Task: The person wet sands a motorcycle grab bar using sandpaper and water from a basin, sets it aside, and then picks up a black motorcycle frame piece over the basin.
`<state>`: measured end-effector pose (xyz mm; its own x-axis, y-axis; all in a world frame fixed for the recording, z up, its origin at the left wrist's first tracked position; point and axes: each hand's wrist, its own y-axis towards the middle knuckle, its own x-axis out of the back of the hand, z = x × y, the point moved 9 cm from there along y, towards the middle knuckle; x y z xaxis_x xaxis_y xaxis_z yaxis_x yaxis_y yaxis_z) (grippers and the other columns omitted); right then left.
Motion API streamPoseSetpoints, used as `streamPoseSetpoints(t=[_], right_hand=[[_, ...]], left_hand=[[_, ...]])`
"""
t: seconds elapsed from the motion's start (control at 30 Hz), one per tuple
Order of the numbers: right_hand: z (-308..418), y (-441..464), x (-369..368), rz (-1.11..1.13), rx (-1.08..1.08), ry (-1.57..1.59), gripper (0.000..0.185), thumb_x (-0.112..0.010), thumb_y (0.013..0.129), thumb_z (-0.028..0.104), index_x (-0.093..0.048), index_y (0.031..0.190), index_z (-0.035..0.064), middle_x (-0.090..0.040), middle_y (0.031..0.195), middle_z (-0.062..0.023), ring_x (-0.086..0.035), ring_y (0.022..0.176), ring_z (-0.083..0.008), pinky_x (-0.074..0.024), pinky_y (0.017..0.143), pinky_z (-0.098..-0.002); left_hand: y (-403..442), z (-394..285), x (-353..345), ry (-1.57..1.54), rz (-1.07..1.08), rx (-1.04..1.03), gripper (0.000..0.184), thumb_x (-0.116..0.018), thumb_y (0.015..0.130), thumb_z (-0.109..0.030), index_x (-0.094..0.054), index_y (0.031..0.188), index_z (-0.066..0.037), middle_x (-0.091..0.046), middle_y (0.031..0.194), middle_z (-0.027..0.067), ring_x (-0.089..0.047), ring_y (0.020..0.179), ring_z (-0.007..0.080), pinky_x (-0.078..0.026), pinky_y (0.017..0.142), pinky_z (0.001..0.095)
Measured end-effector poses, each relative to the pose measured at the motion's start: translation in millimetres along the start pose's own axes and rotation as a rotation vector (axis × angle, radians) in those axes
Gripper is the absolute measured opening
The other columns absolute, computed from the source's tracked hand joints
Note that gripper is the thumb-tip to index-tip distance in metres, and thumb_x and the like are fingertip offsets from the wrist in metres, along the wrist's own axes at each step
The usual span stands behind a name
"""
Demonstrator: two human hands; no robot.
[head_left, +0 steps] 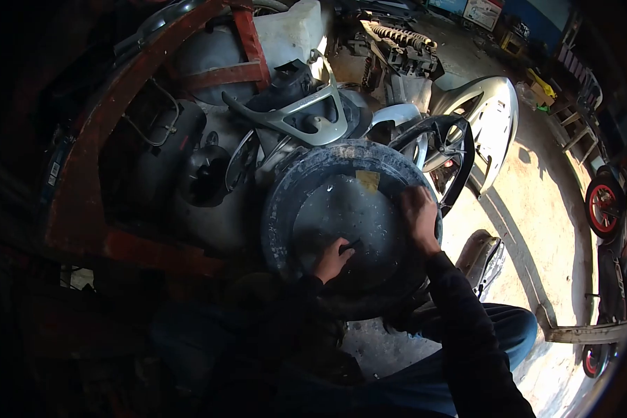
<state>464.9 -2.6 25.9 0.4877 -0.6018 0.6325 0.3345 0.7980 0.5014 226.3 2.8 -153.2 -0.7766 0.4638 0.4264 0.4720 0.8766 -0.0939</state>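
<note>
A round dark basin (283,240) with a scuffed rim lies in front of me, with a yellowish patch (368,180) on its inside near the far edge. My left hand (333,261) is over the near left part of the basin, its fingers pinched on a small dark object (351,245) too small to name. At the basin's right side is my right hand (420,214), its fingers curled down inside the rim; whatever they hold, if anything, is hidden.
Silver motorcycle fairing parts (306,117) lie beyond the basin, and a black frame part (460,150) is to its right. A red metal frame (83,174) stands at the left. Motorcycle wheels (604,205) show at the far right.
</note>
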Motion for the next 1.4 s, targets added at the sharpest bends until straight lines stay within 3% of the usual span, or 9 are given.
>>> streamPoseSetpoints(t=[0.13, 0.2, 0.37, 0.57, 0.7, 0.77, 0.83, 1.0, 1.4], right_hand=[[-108.2, 29.2, 50.2, -0.358, -0.267, -0.210, 0.044, -0.073, 0.083, 0.015, -0.055, 0.121, 0.0017, -0.061, 0.110, -0.0192, -0.054, 0.109, -0.0386, -0.0430, 0.093, -0.0476], [-205.3, 31.1, 44.1, -0.202, -0.619, -0.346, 0.079, -0.085, 0.069, 0.027, -0.048, 0.130, -0.0077, -0.060, 0.117, -0.0241, -0.055, 0.116, -0.0379, -0.0429, 0.100, -0.0444], [-330.3, 19.0, 5.1, -0.149, -0.752, 0.090, 0.098, -0.089, 0.061, 0.026, -0.038, 0.135, -0.0135, -0.062, 0.116, -0.0221, -0.063, 0.108, -0.0319, -0.0492, 0.093, -0.0386], [-346.2, 4.8, 0.8, -0.187, -0.718, 0.452, 0.024, -0.072, 0.068, -0.002, -0.057, 0.086, 0.0024, -0.062, 0.078, -0.0053, -0.059, 0.067, -0.0164, -0.0453, 0.062, -0.0315], [-328.9, -12.5, -2.8, -0.283, -0.650, 0.586, 0.017, -0.071, 0.074, 0.002, -0.057, 0.081, 0.0068, -0.057, 0.070, 0.0014, -0.052, 0.059, -0.0121, -0.0408, 0.058, -0.0280], [-313.5, -22.2, -5.1, -0.289, -0.737, 0.631, 0.015, -0.075, 0.085, 0.013, -0.062, 0.088, 0.0072, -0.058, 0.078, 0.0031, -0.051, 0.068, -0.0094, -0.0401, 0.065, -0.0274], [-294.5, -28.2, -2.3, -0.298, -0.707, 0.683, 0.011, -0.072, 0.091, 0.015, -0.066, 0.093, 0.0055, -0.059, 0.084, 0.0045, -0.050, 0.076, -0.0072, -0.0402, 0.070, -0.0271], [-235.7, -28.7, 17.3, -0.410, -0.592, 0.800, 0.016, -0.076, 0.088, 0.018, -0.065, 0.089, 0.0065, -0.059, 0.080, 0.0058, -0.051, 0.069, -0.0054, -0.0389, 0.062, -0.0248], [-280.1, -110.5, 98.4, -0.767, -1.223, 0.360, 0.022, -0.073, 0.069, 0.017, -0.056, 0.063, 0.0041, -0.058, 0.060, -0.0016, -0.051, 0.049, -0.0130, -0.0400, 0.050, -0.0299]], left_hand=[[-0.8, 15.3, -8.0, -0.145, 0.030, 0.044, 0.022, -0.062, 0.096, -0.017, -0.057, 0.110, -0.002, -0.064, 0.075, 0.0098, -0.066, 0.063, 0.0168, -0.050, 0.060, 0.0340], [-0.5, 27.6, -10.4, -0.147, 0.018, 0.091, 0.019, -0.060, 0.096, -0.014, -0.057, 0.109, -0.001, -0.064, 0.074, 0.0101, -0.066, 0.063, 0.0182, -0.051, 0.061, 0.0340], [3.8, 48.7, -5.8, -0.046, 0.087, 0.162, 0.023, -0.065, 0.092, -0.015, -0.057, 0.109, -0.001, -0.067, 0.080, 0.0137, -0.069, 0.066, 0.0207, -0.052, 0.063, 0.0363], [7.8, 69.2, -18.1, 0.017, 0.111, 0.147, 0.031, -0.070, 0.088, -0.019, -0.058, 0.110, -0.002, -0.068, 0.099, 0.0193, -0.068, 0.092, 0.0340, -0.051, 0.082, 0.0425], [7.2, 54.8, -15.6, 0.084, 0.059, 0.056, 0.032, -0.070, 0.088, -0.019, -0.057, 0.111, -0.001, -0.067, 0.103, 0.0198, -0.064, 0.103, 0.0384, -0.050, 0.087, 0.0436], [16.0, 49.5, -16.9, 0.021, 0.043, 0.037, 0.027, -0.067, 0.093, -0.014, -0.055, 0.112, 0.001, -0.066, 0.095, 0.0129, -0.070, 0.073, 0.0176, -0.054, 0.065, 0.0339], [19.2, 23.8, -15.4, -0.080, 0.083, 0.127, 0.027, -0.065, 0.094, -0.014, -0.054, 0.113, 0.001, -0.065, 0.095, 0.0124, -0.070, 0.074, 0.0170, -0.053, 0.067, 0.0335], [41.1, -49.8, -18.7, -0.127, 0.087, 0.017, 0.025, -0.066, 0.093, -0.012, -0.054, 0.111, 0.000, -0.066, 0.087, 0.0146, -0.068, 0.070, 0.0191, -0.052, 0.068, 0.0336], [128.6, -171.0, -96.9, 0.131, 0.035, -0.361, 0.034, -0.064, 0.092, -0.015, -0.057, 0.116, 0.009, -0.065, 0.112, 0.0249, -0.070, 0.096, 0.0318, -0.057, 0.078, 0.0359]])
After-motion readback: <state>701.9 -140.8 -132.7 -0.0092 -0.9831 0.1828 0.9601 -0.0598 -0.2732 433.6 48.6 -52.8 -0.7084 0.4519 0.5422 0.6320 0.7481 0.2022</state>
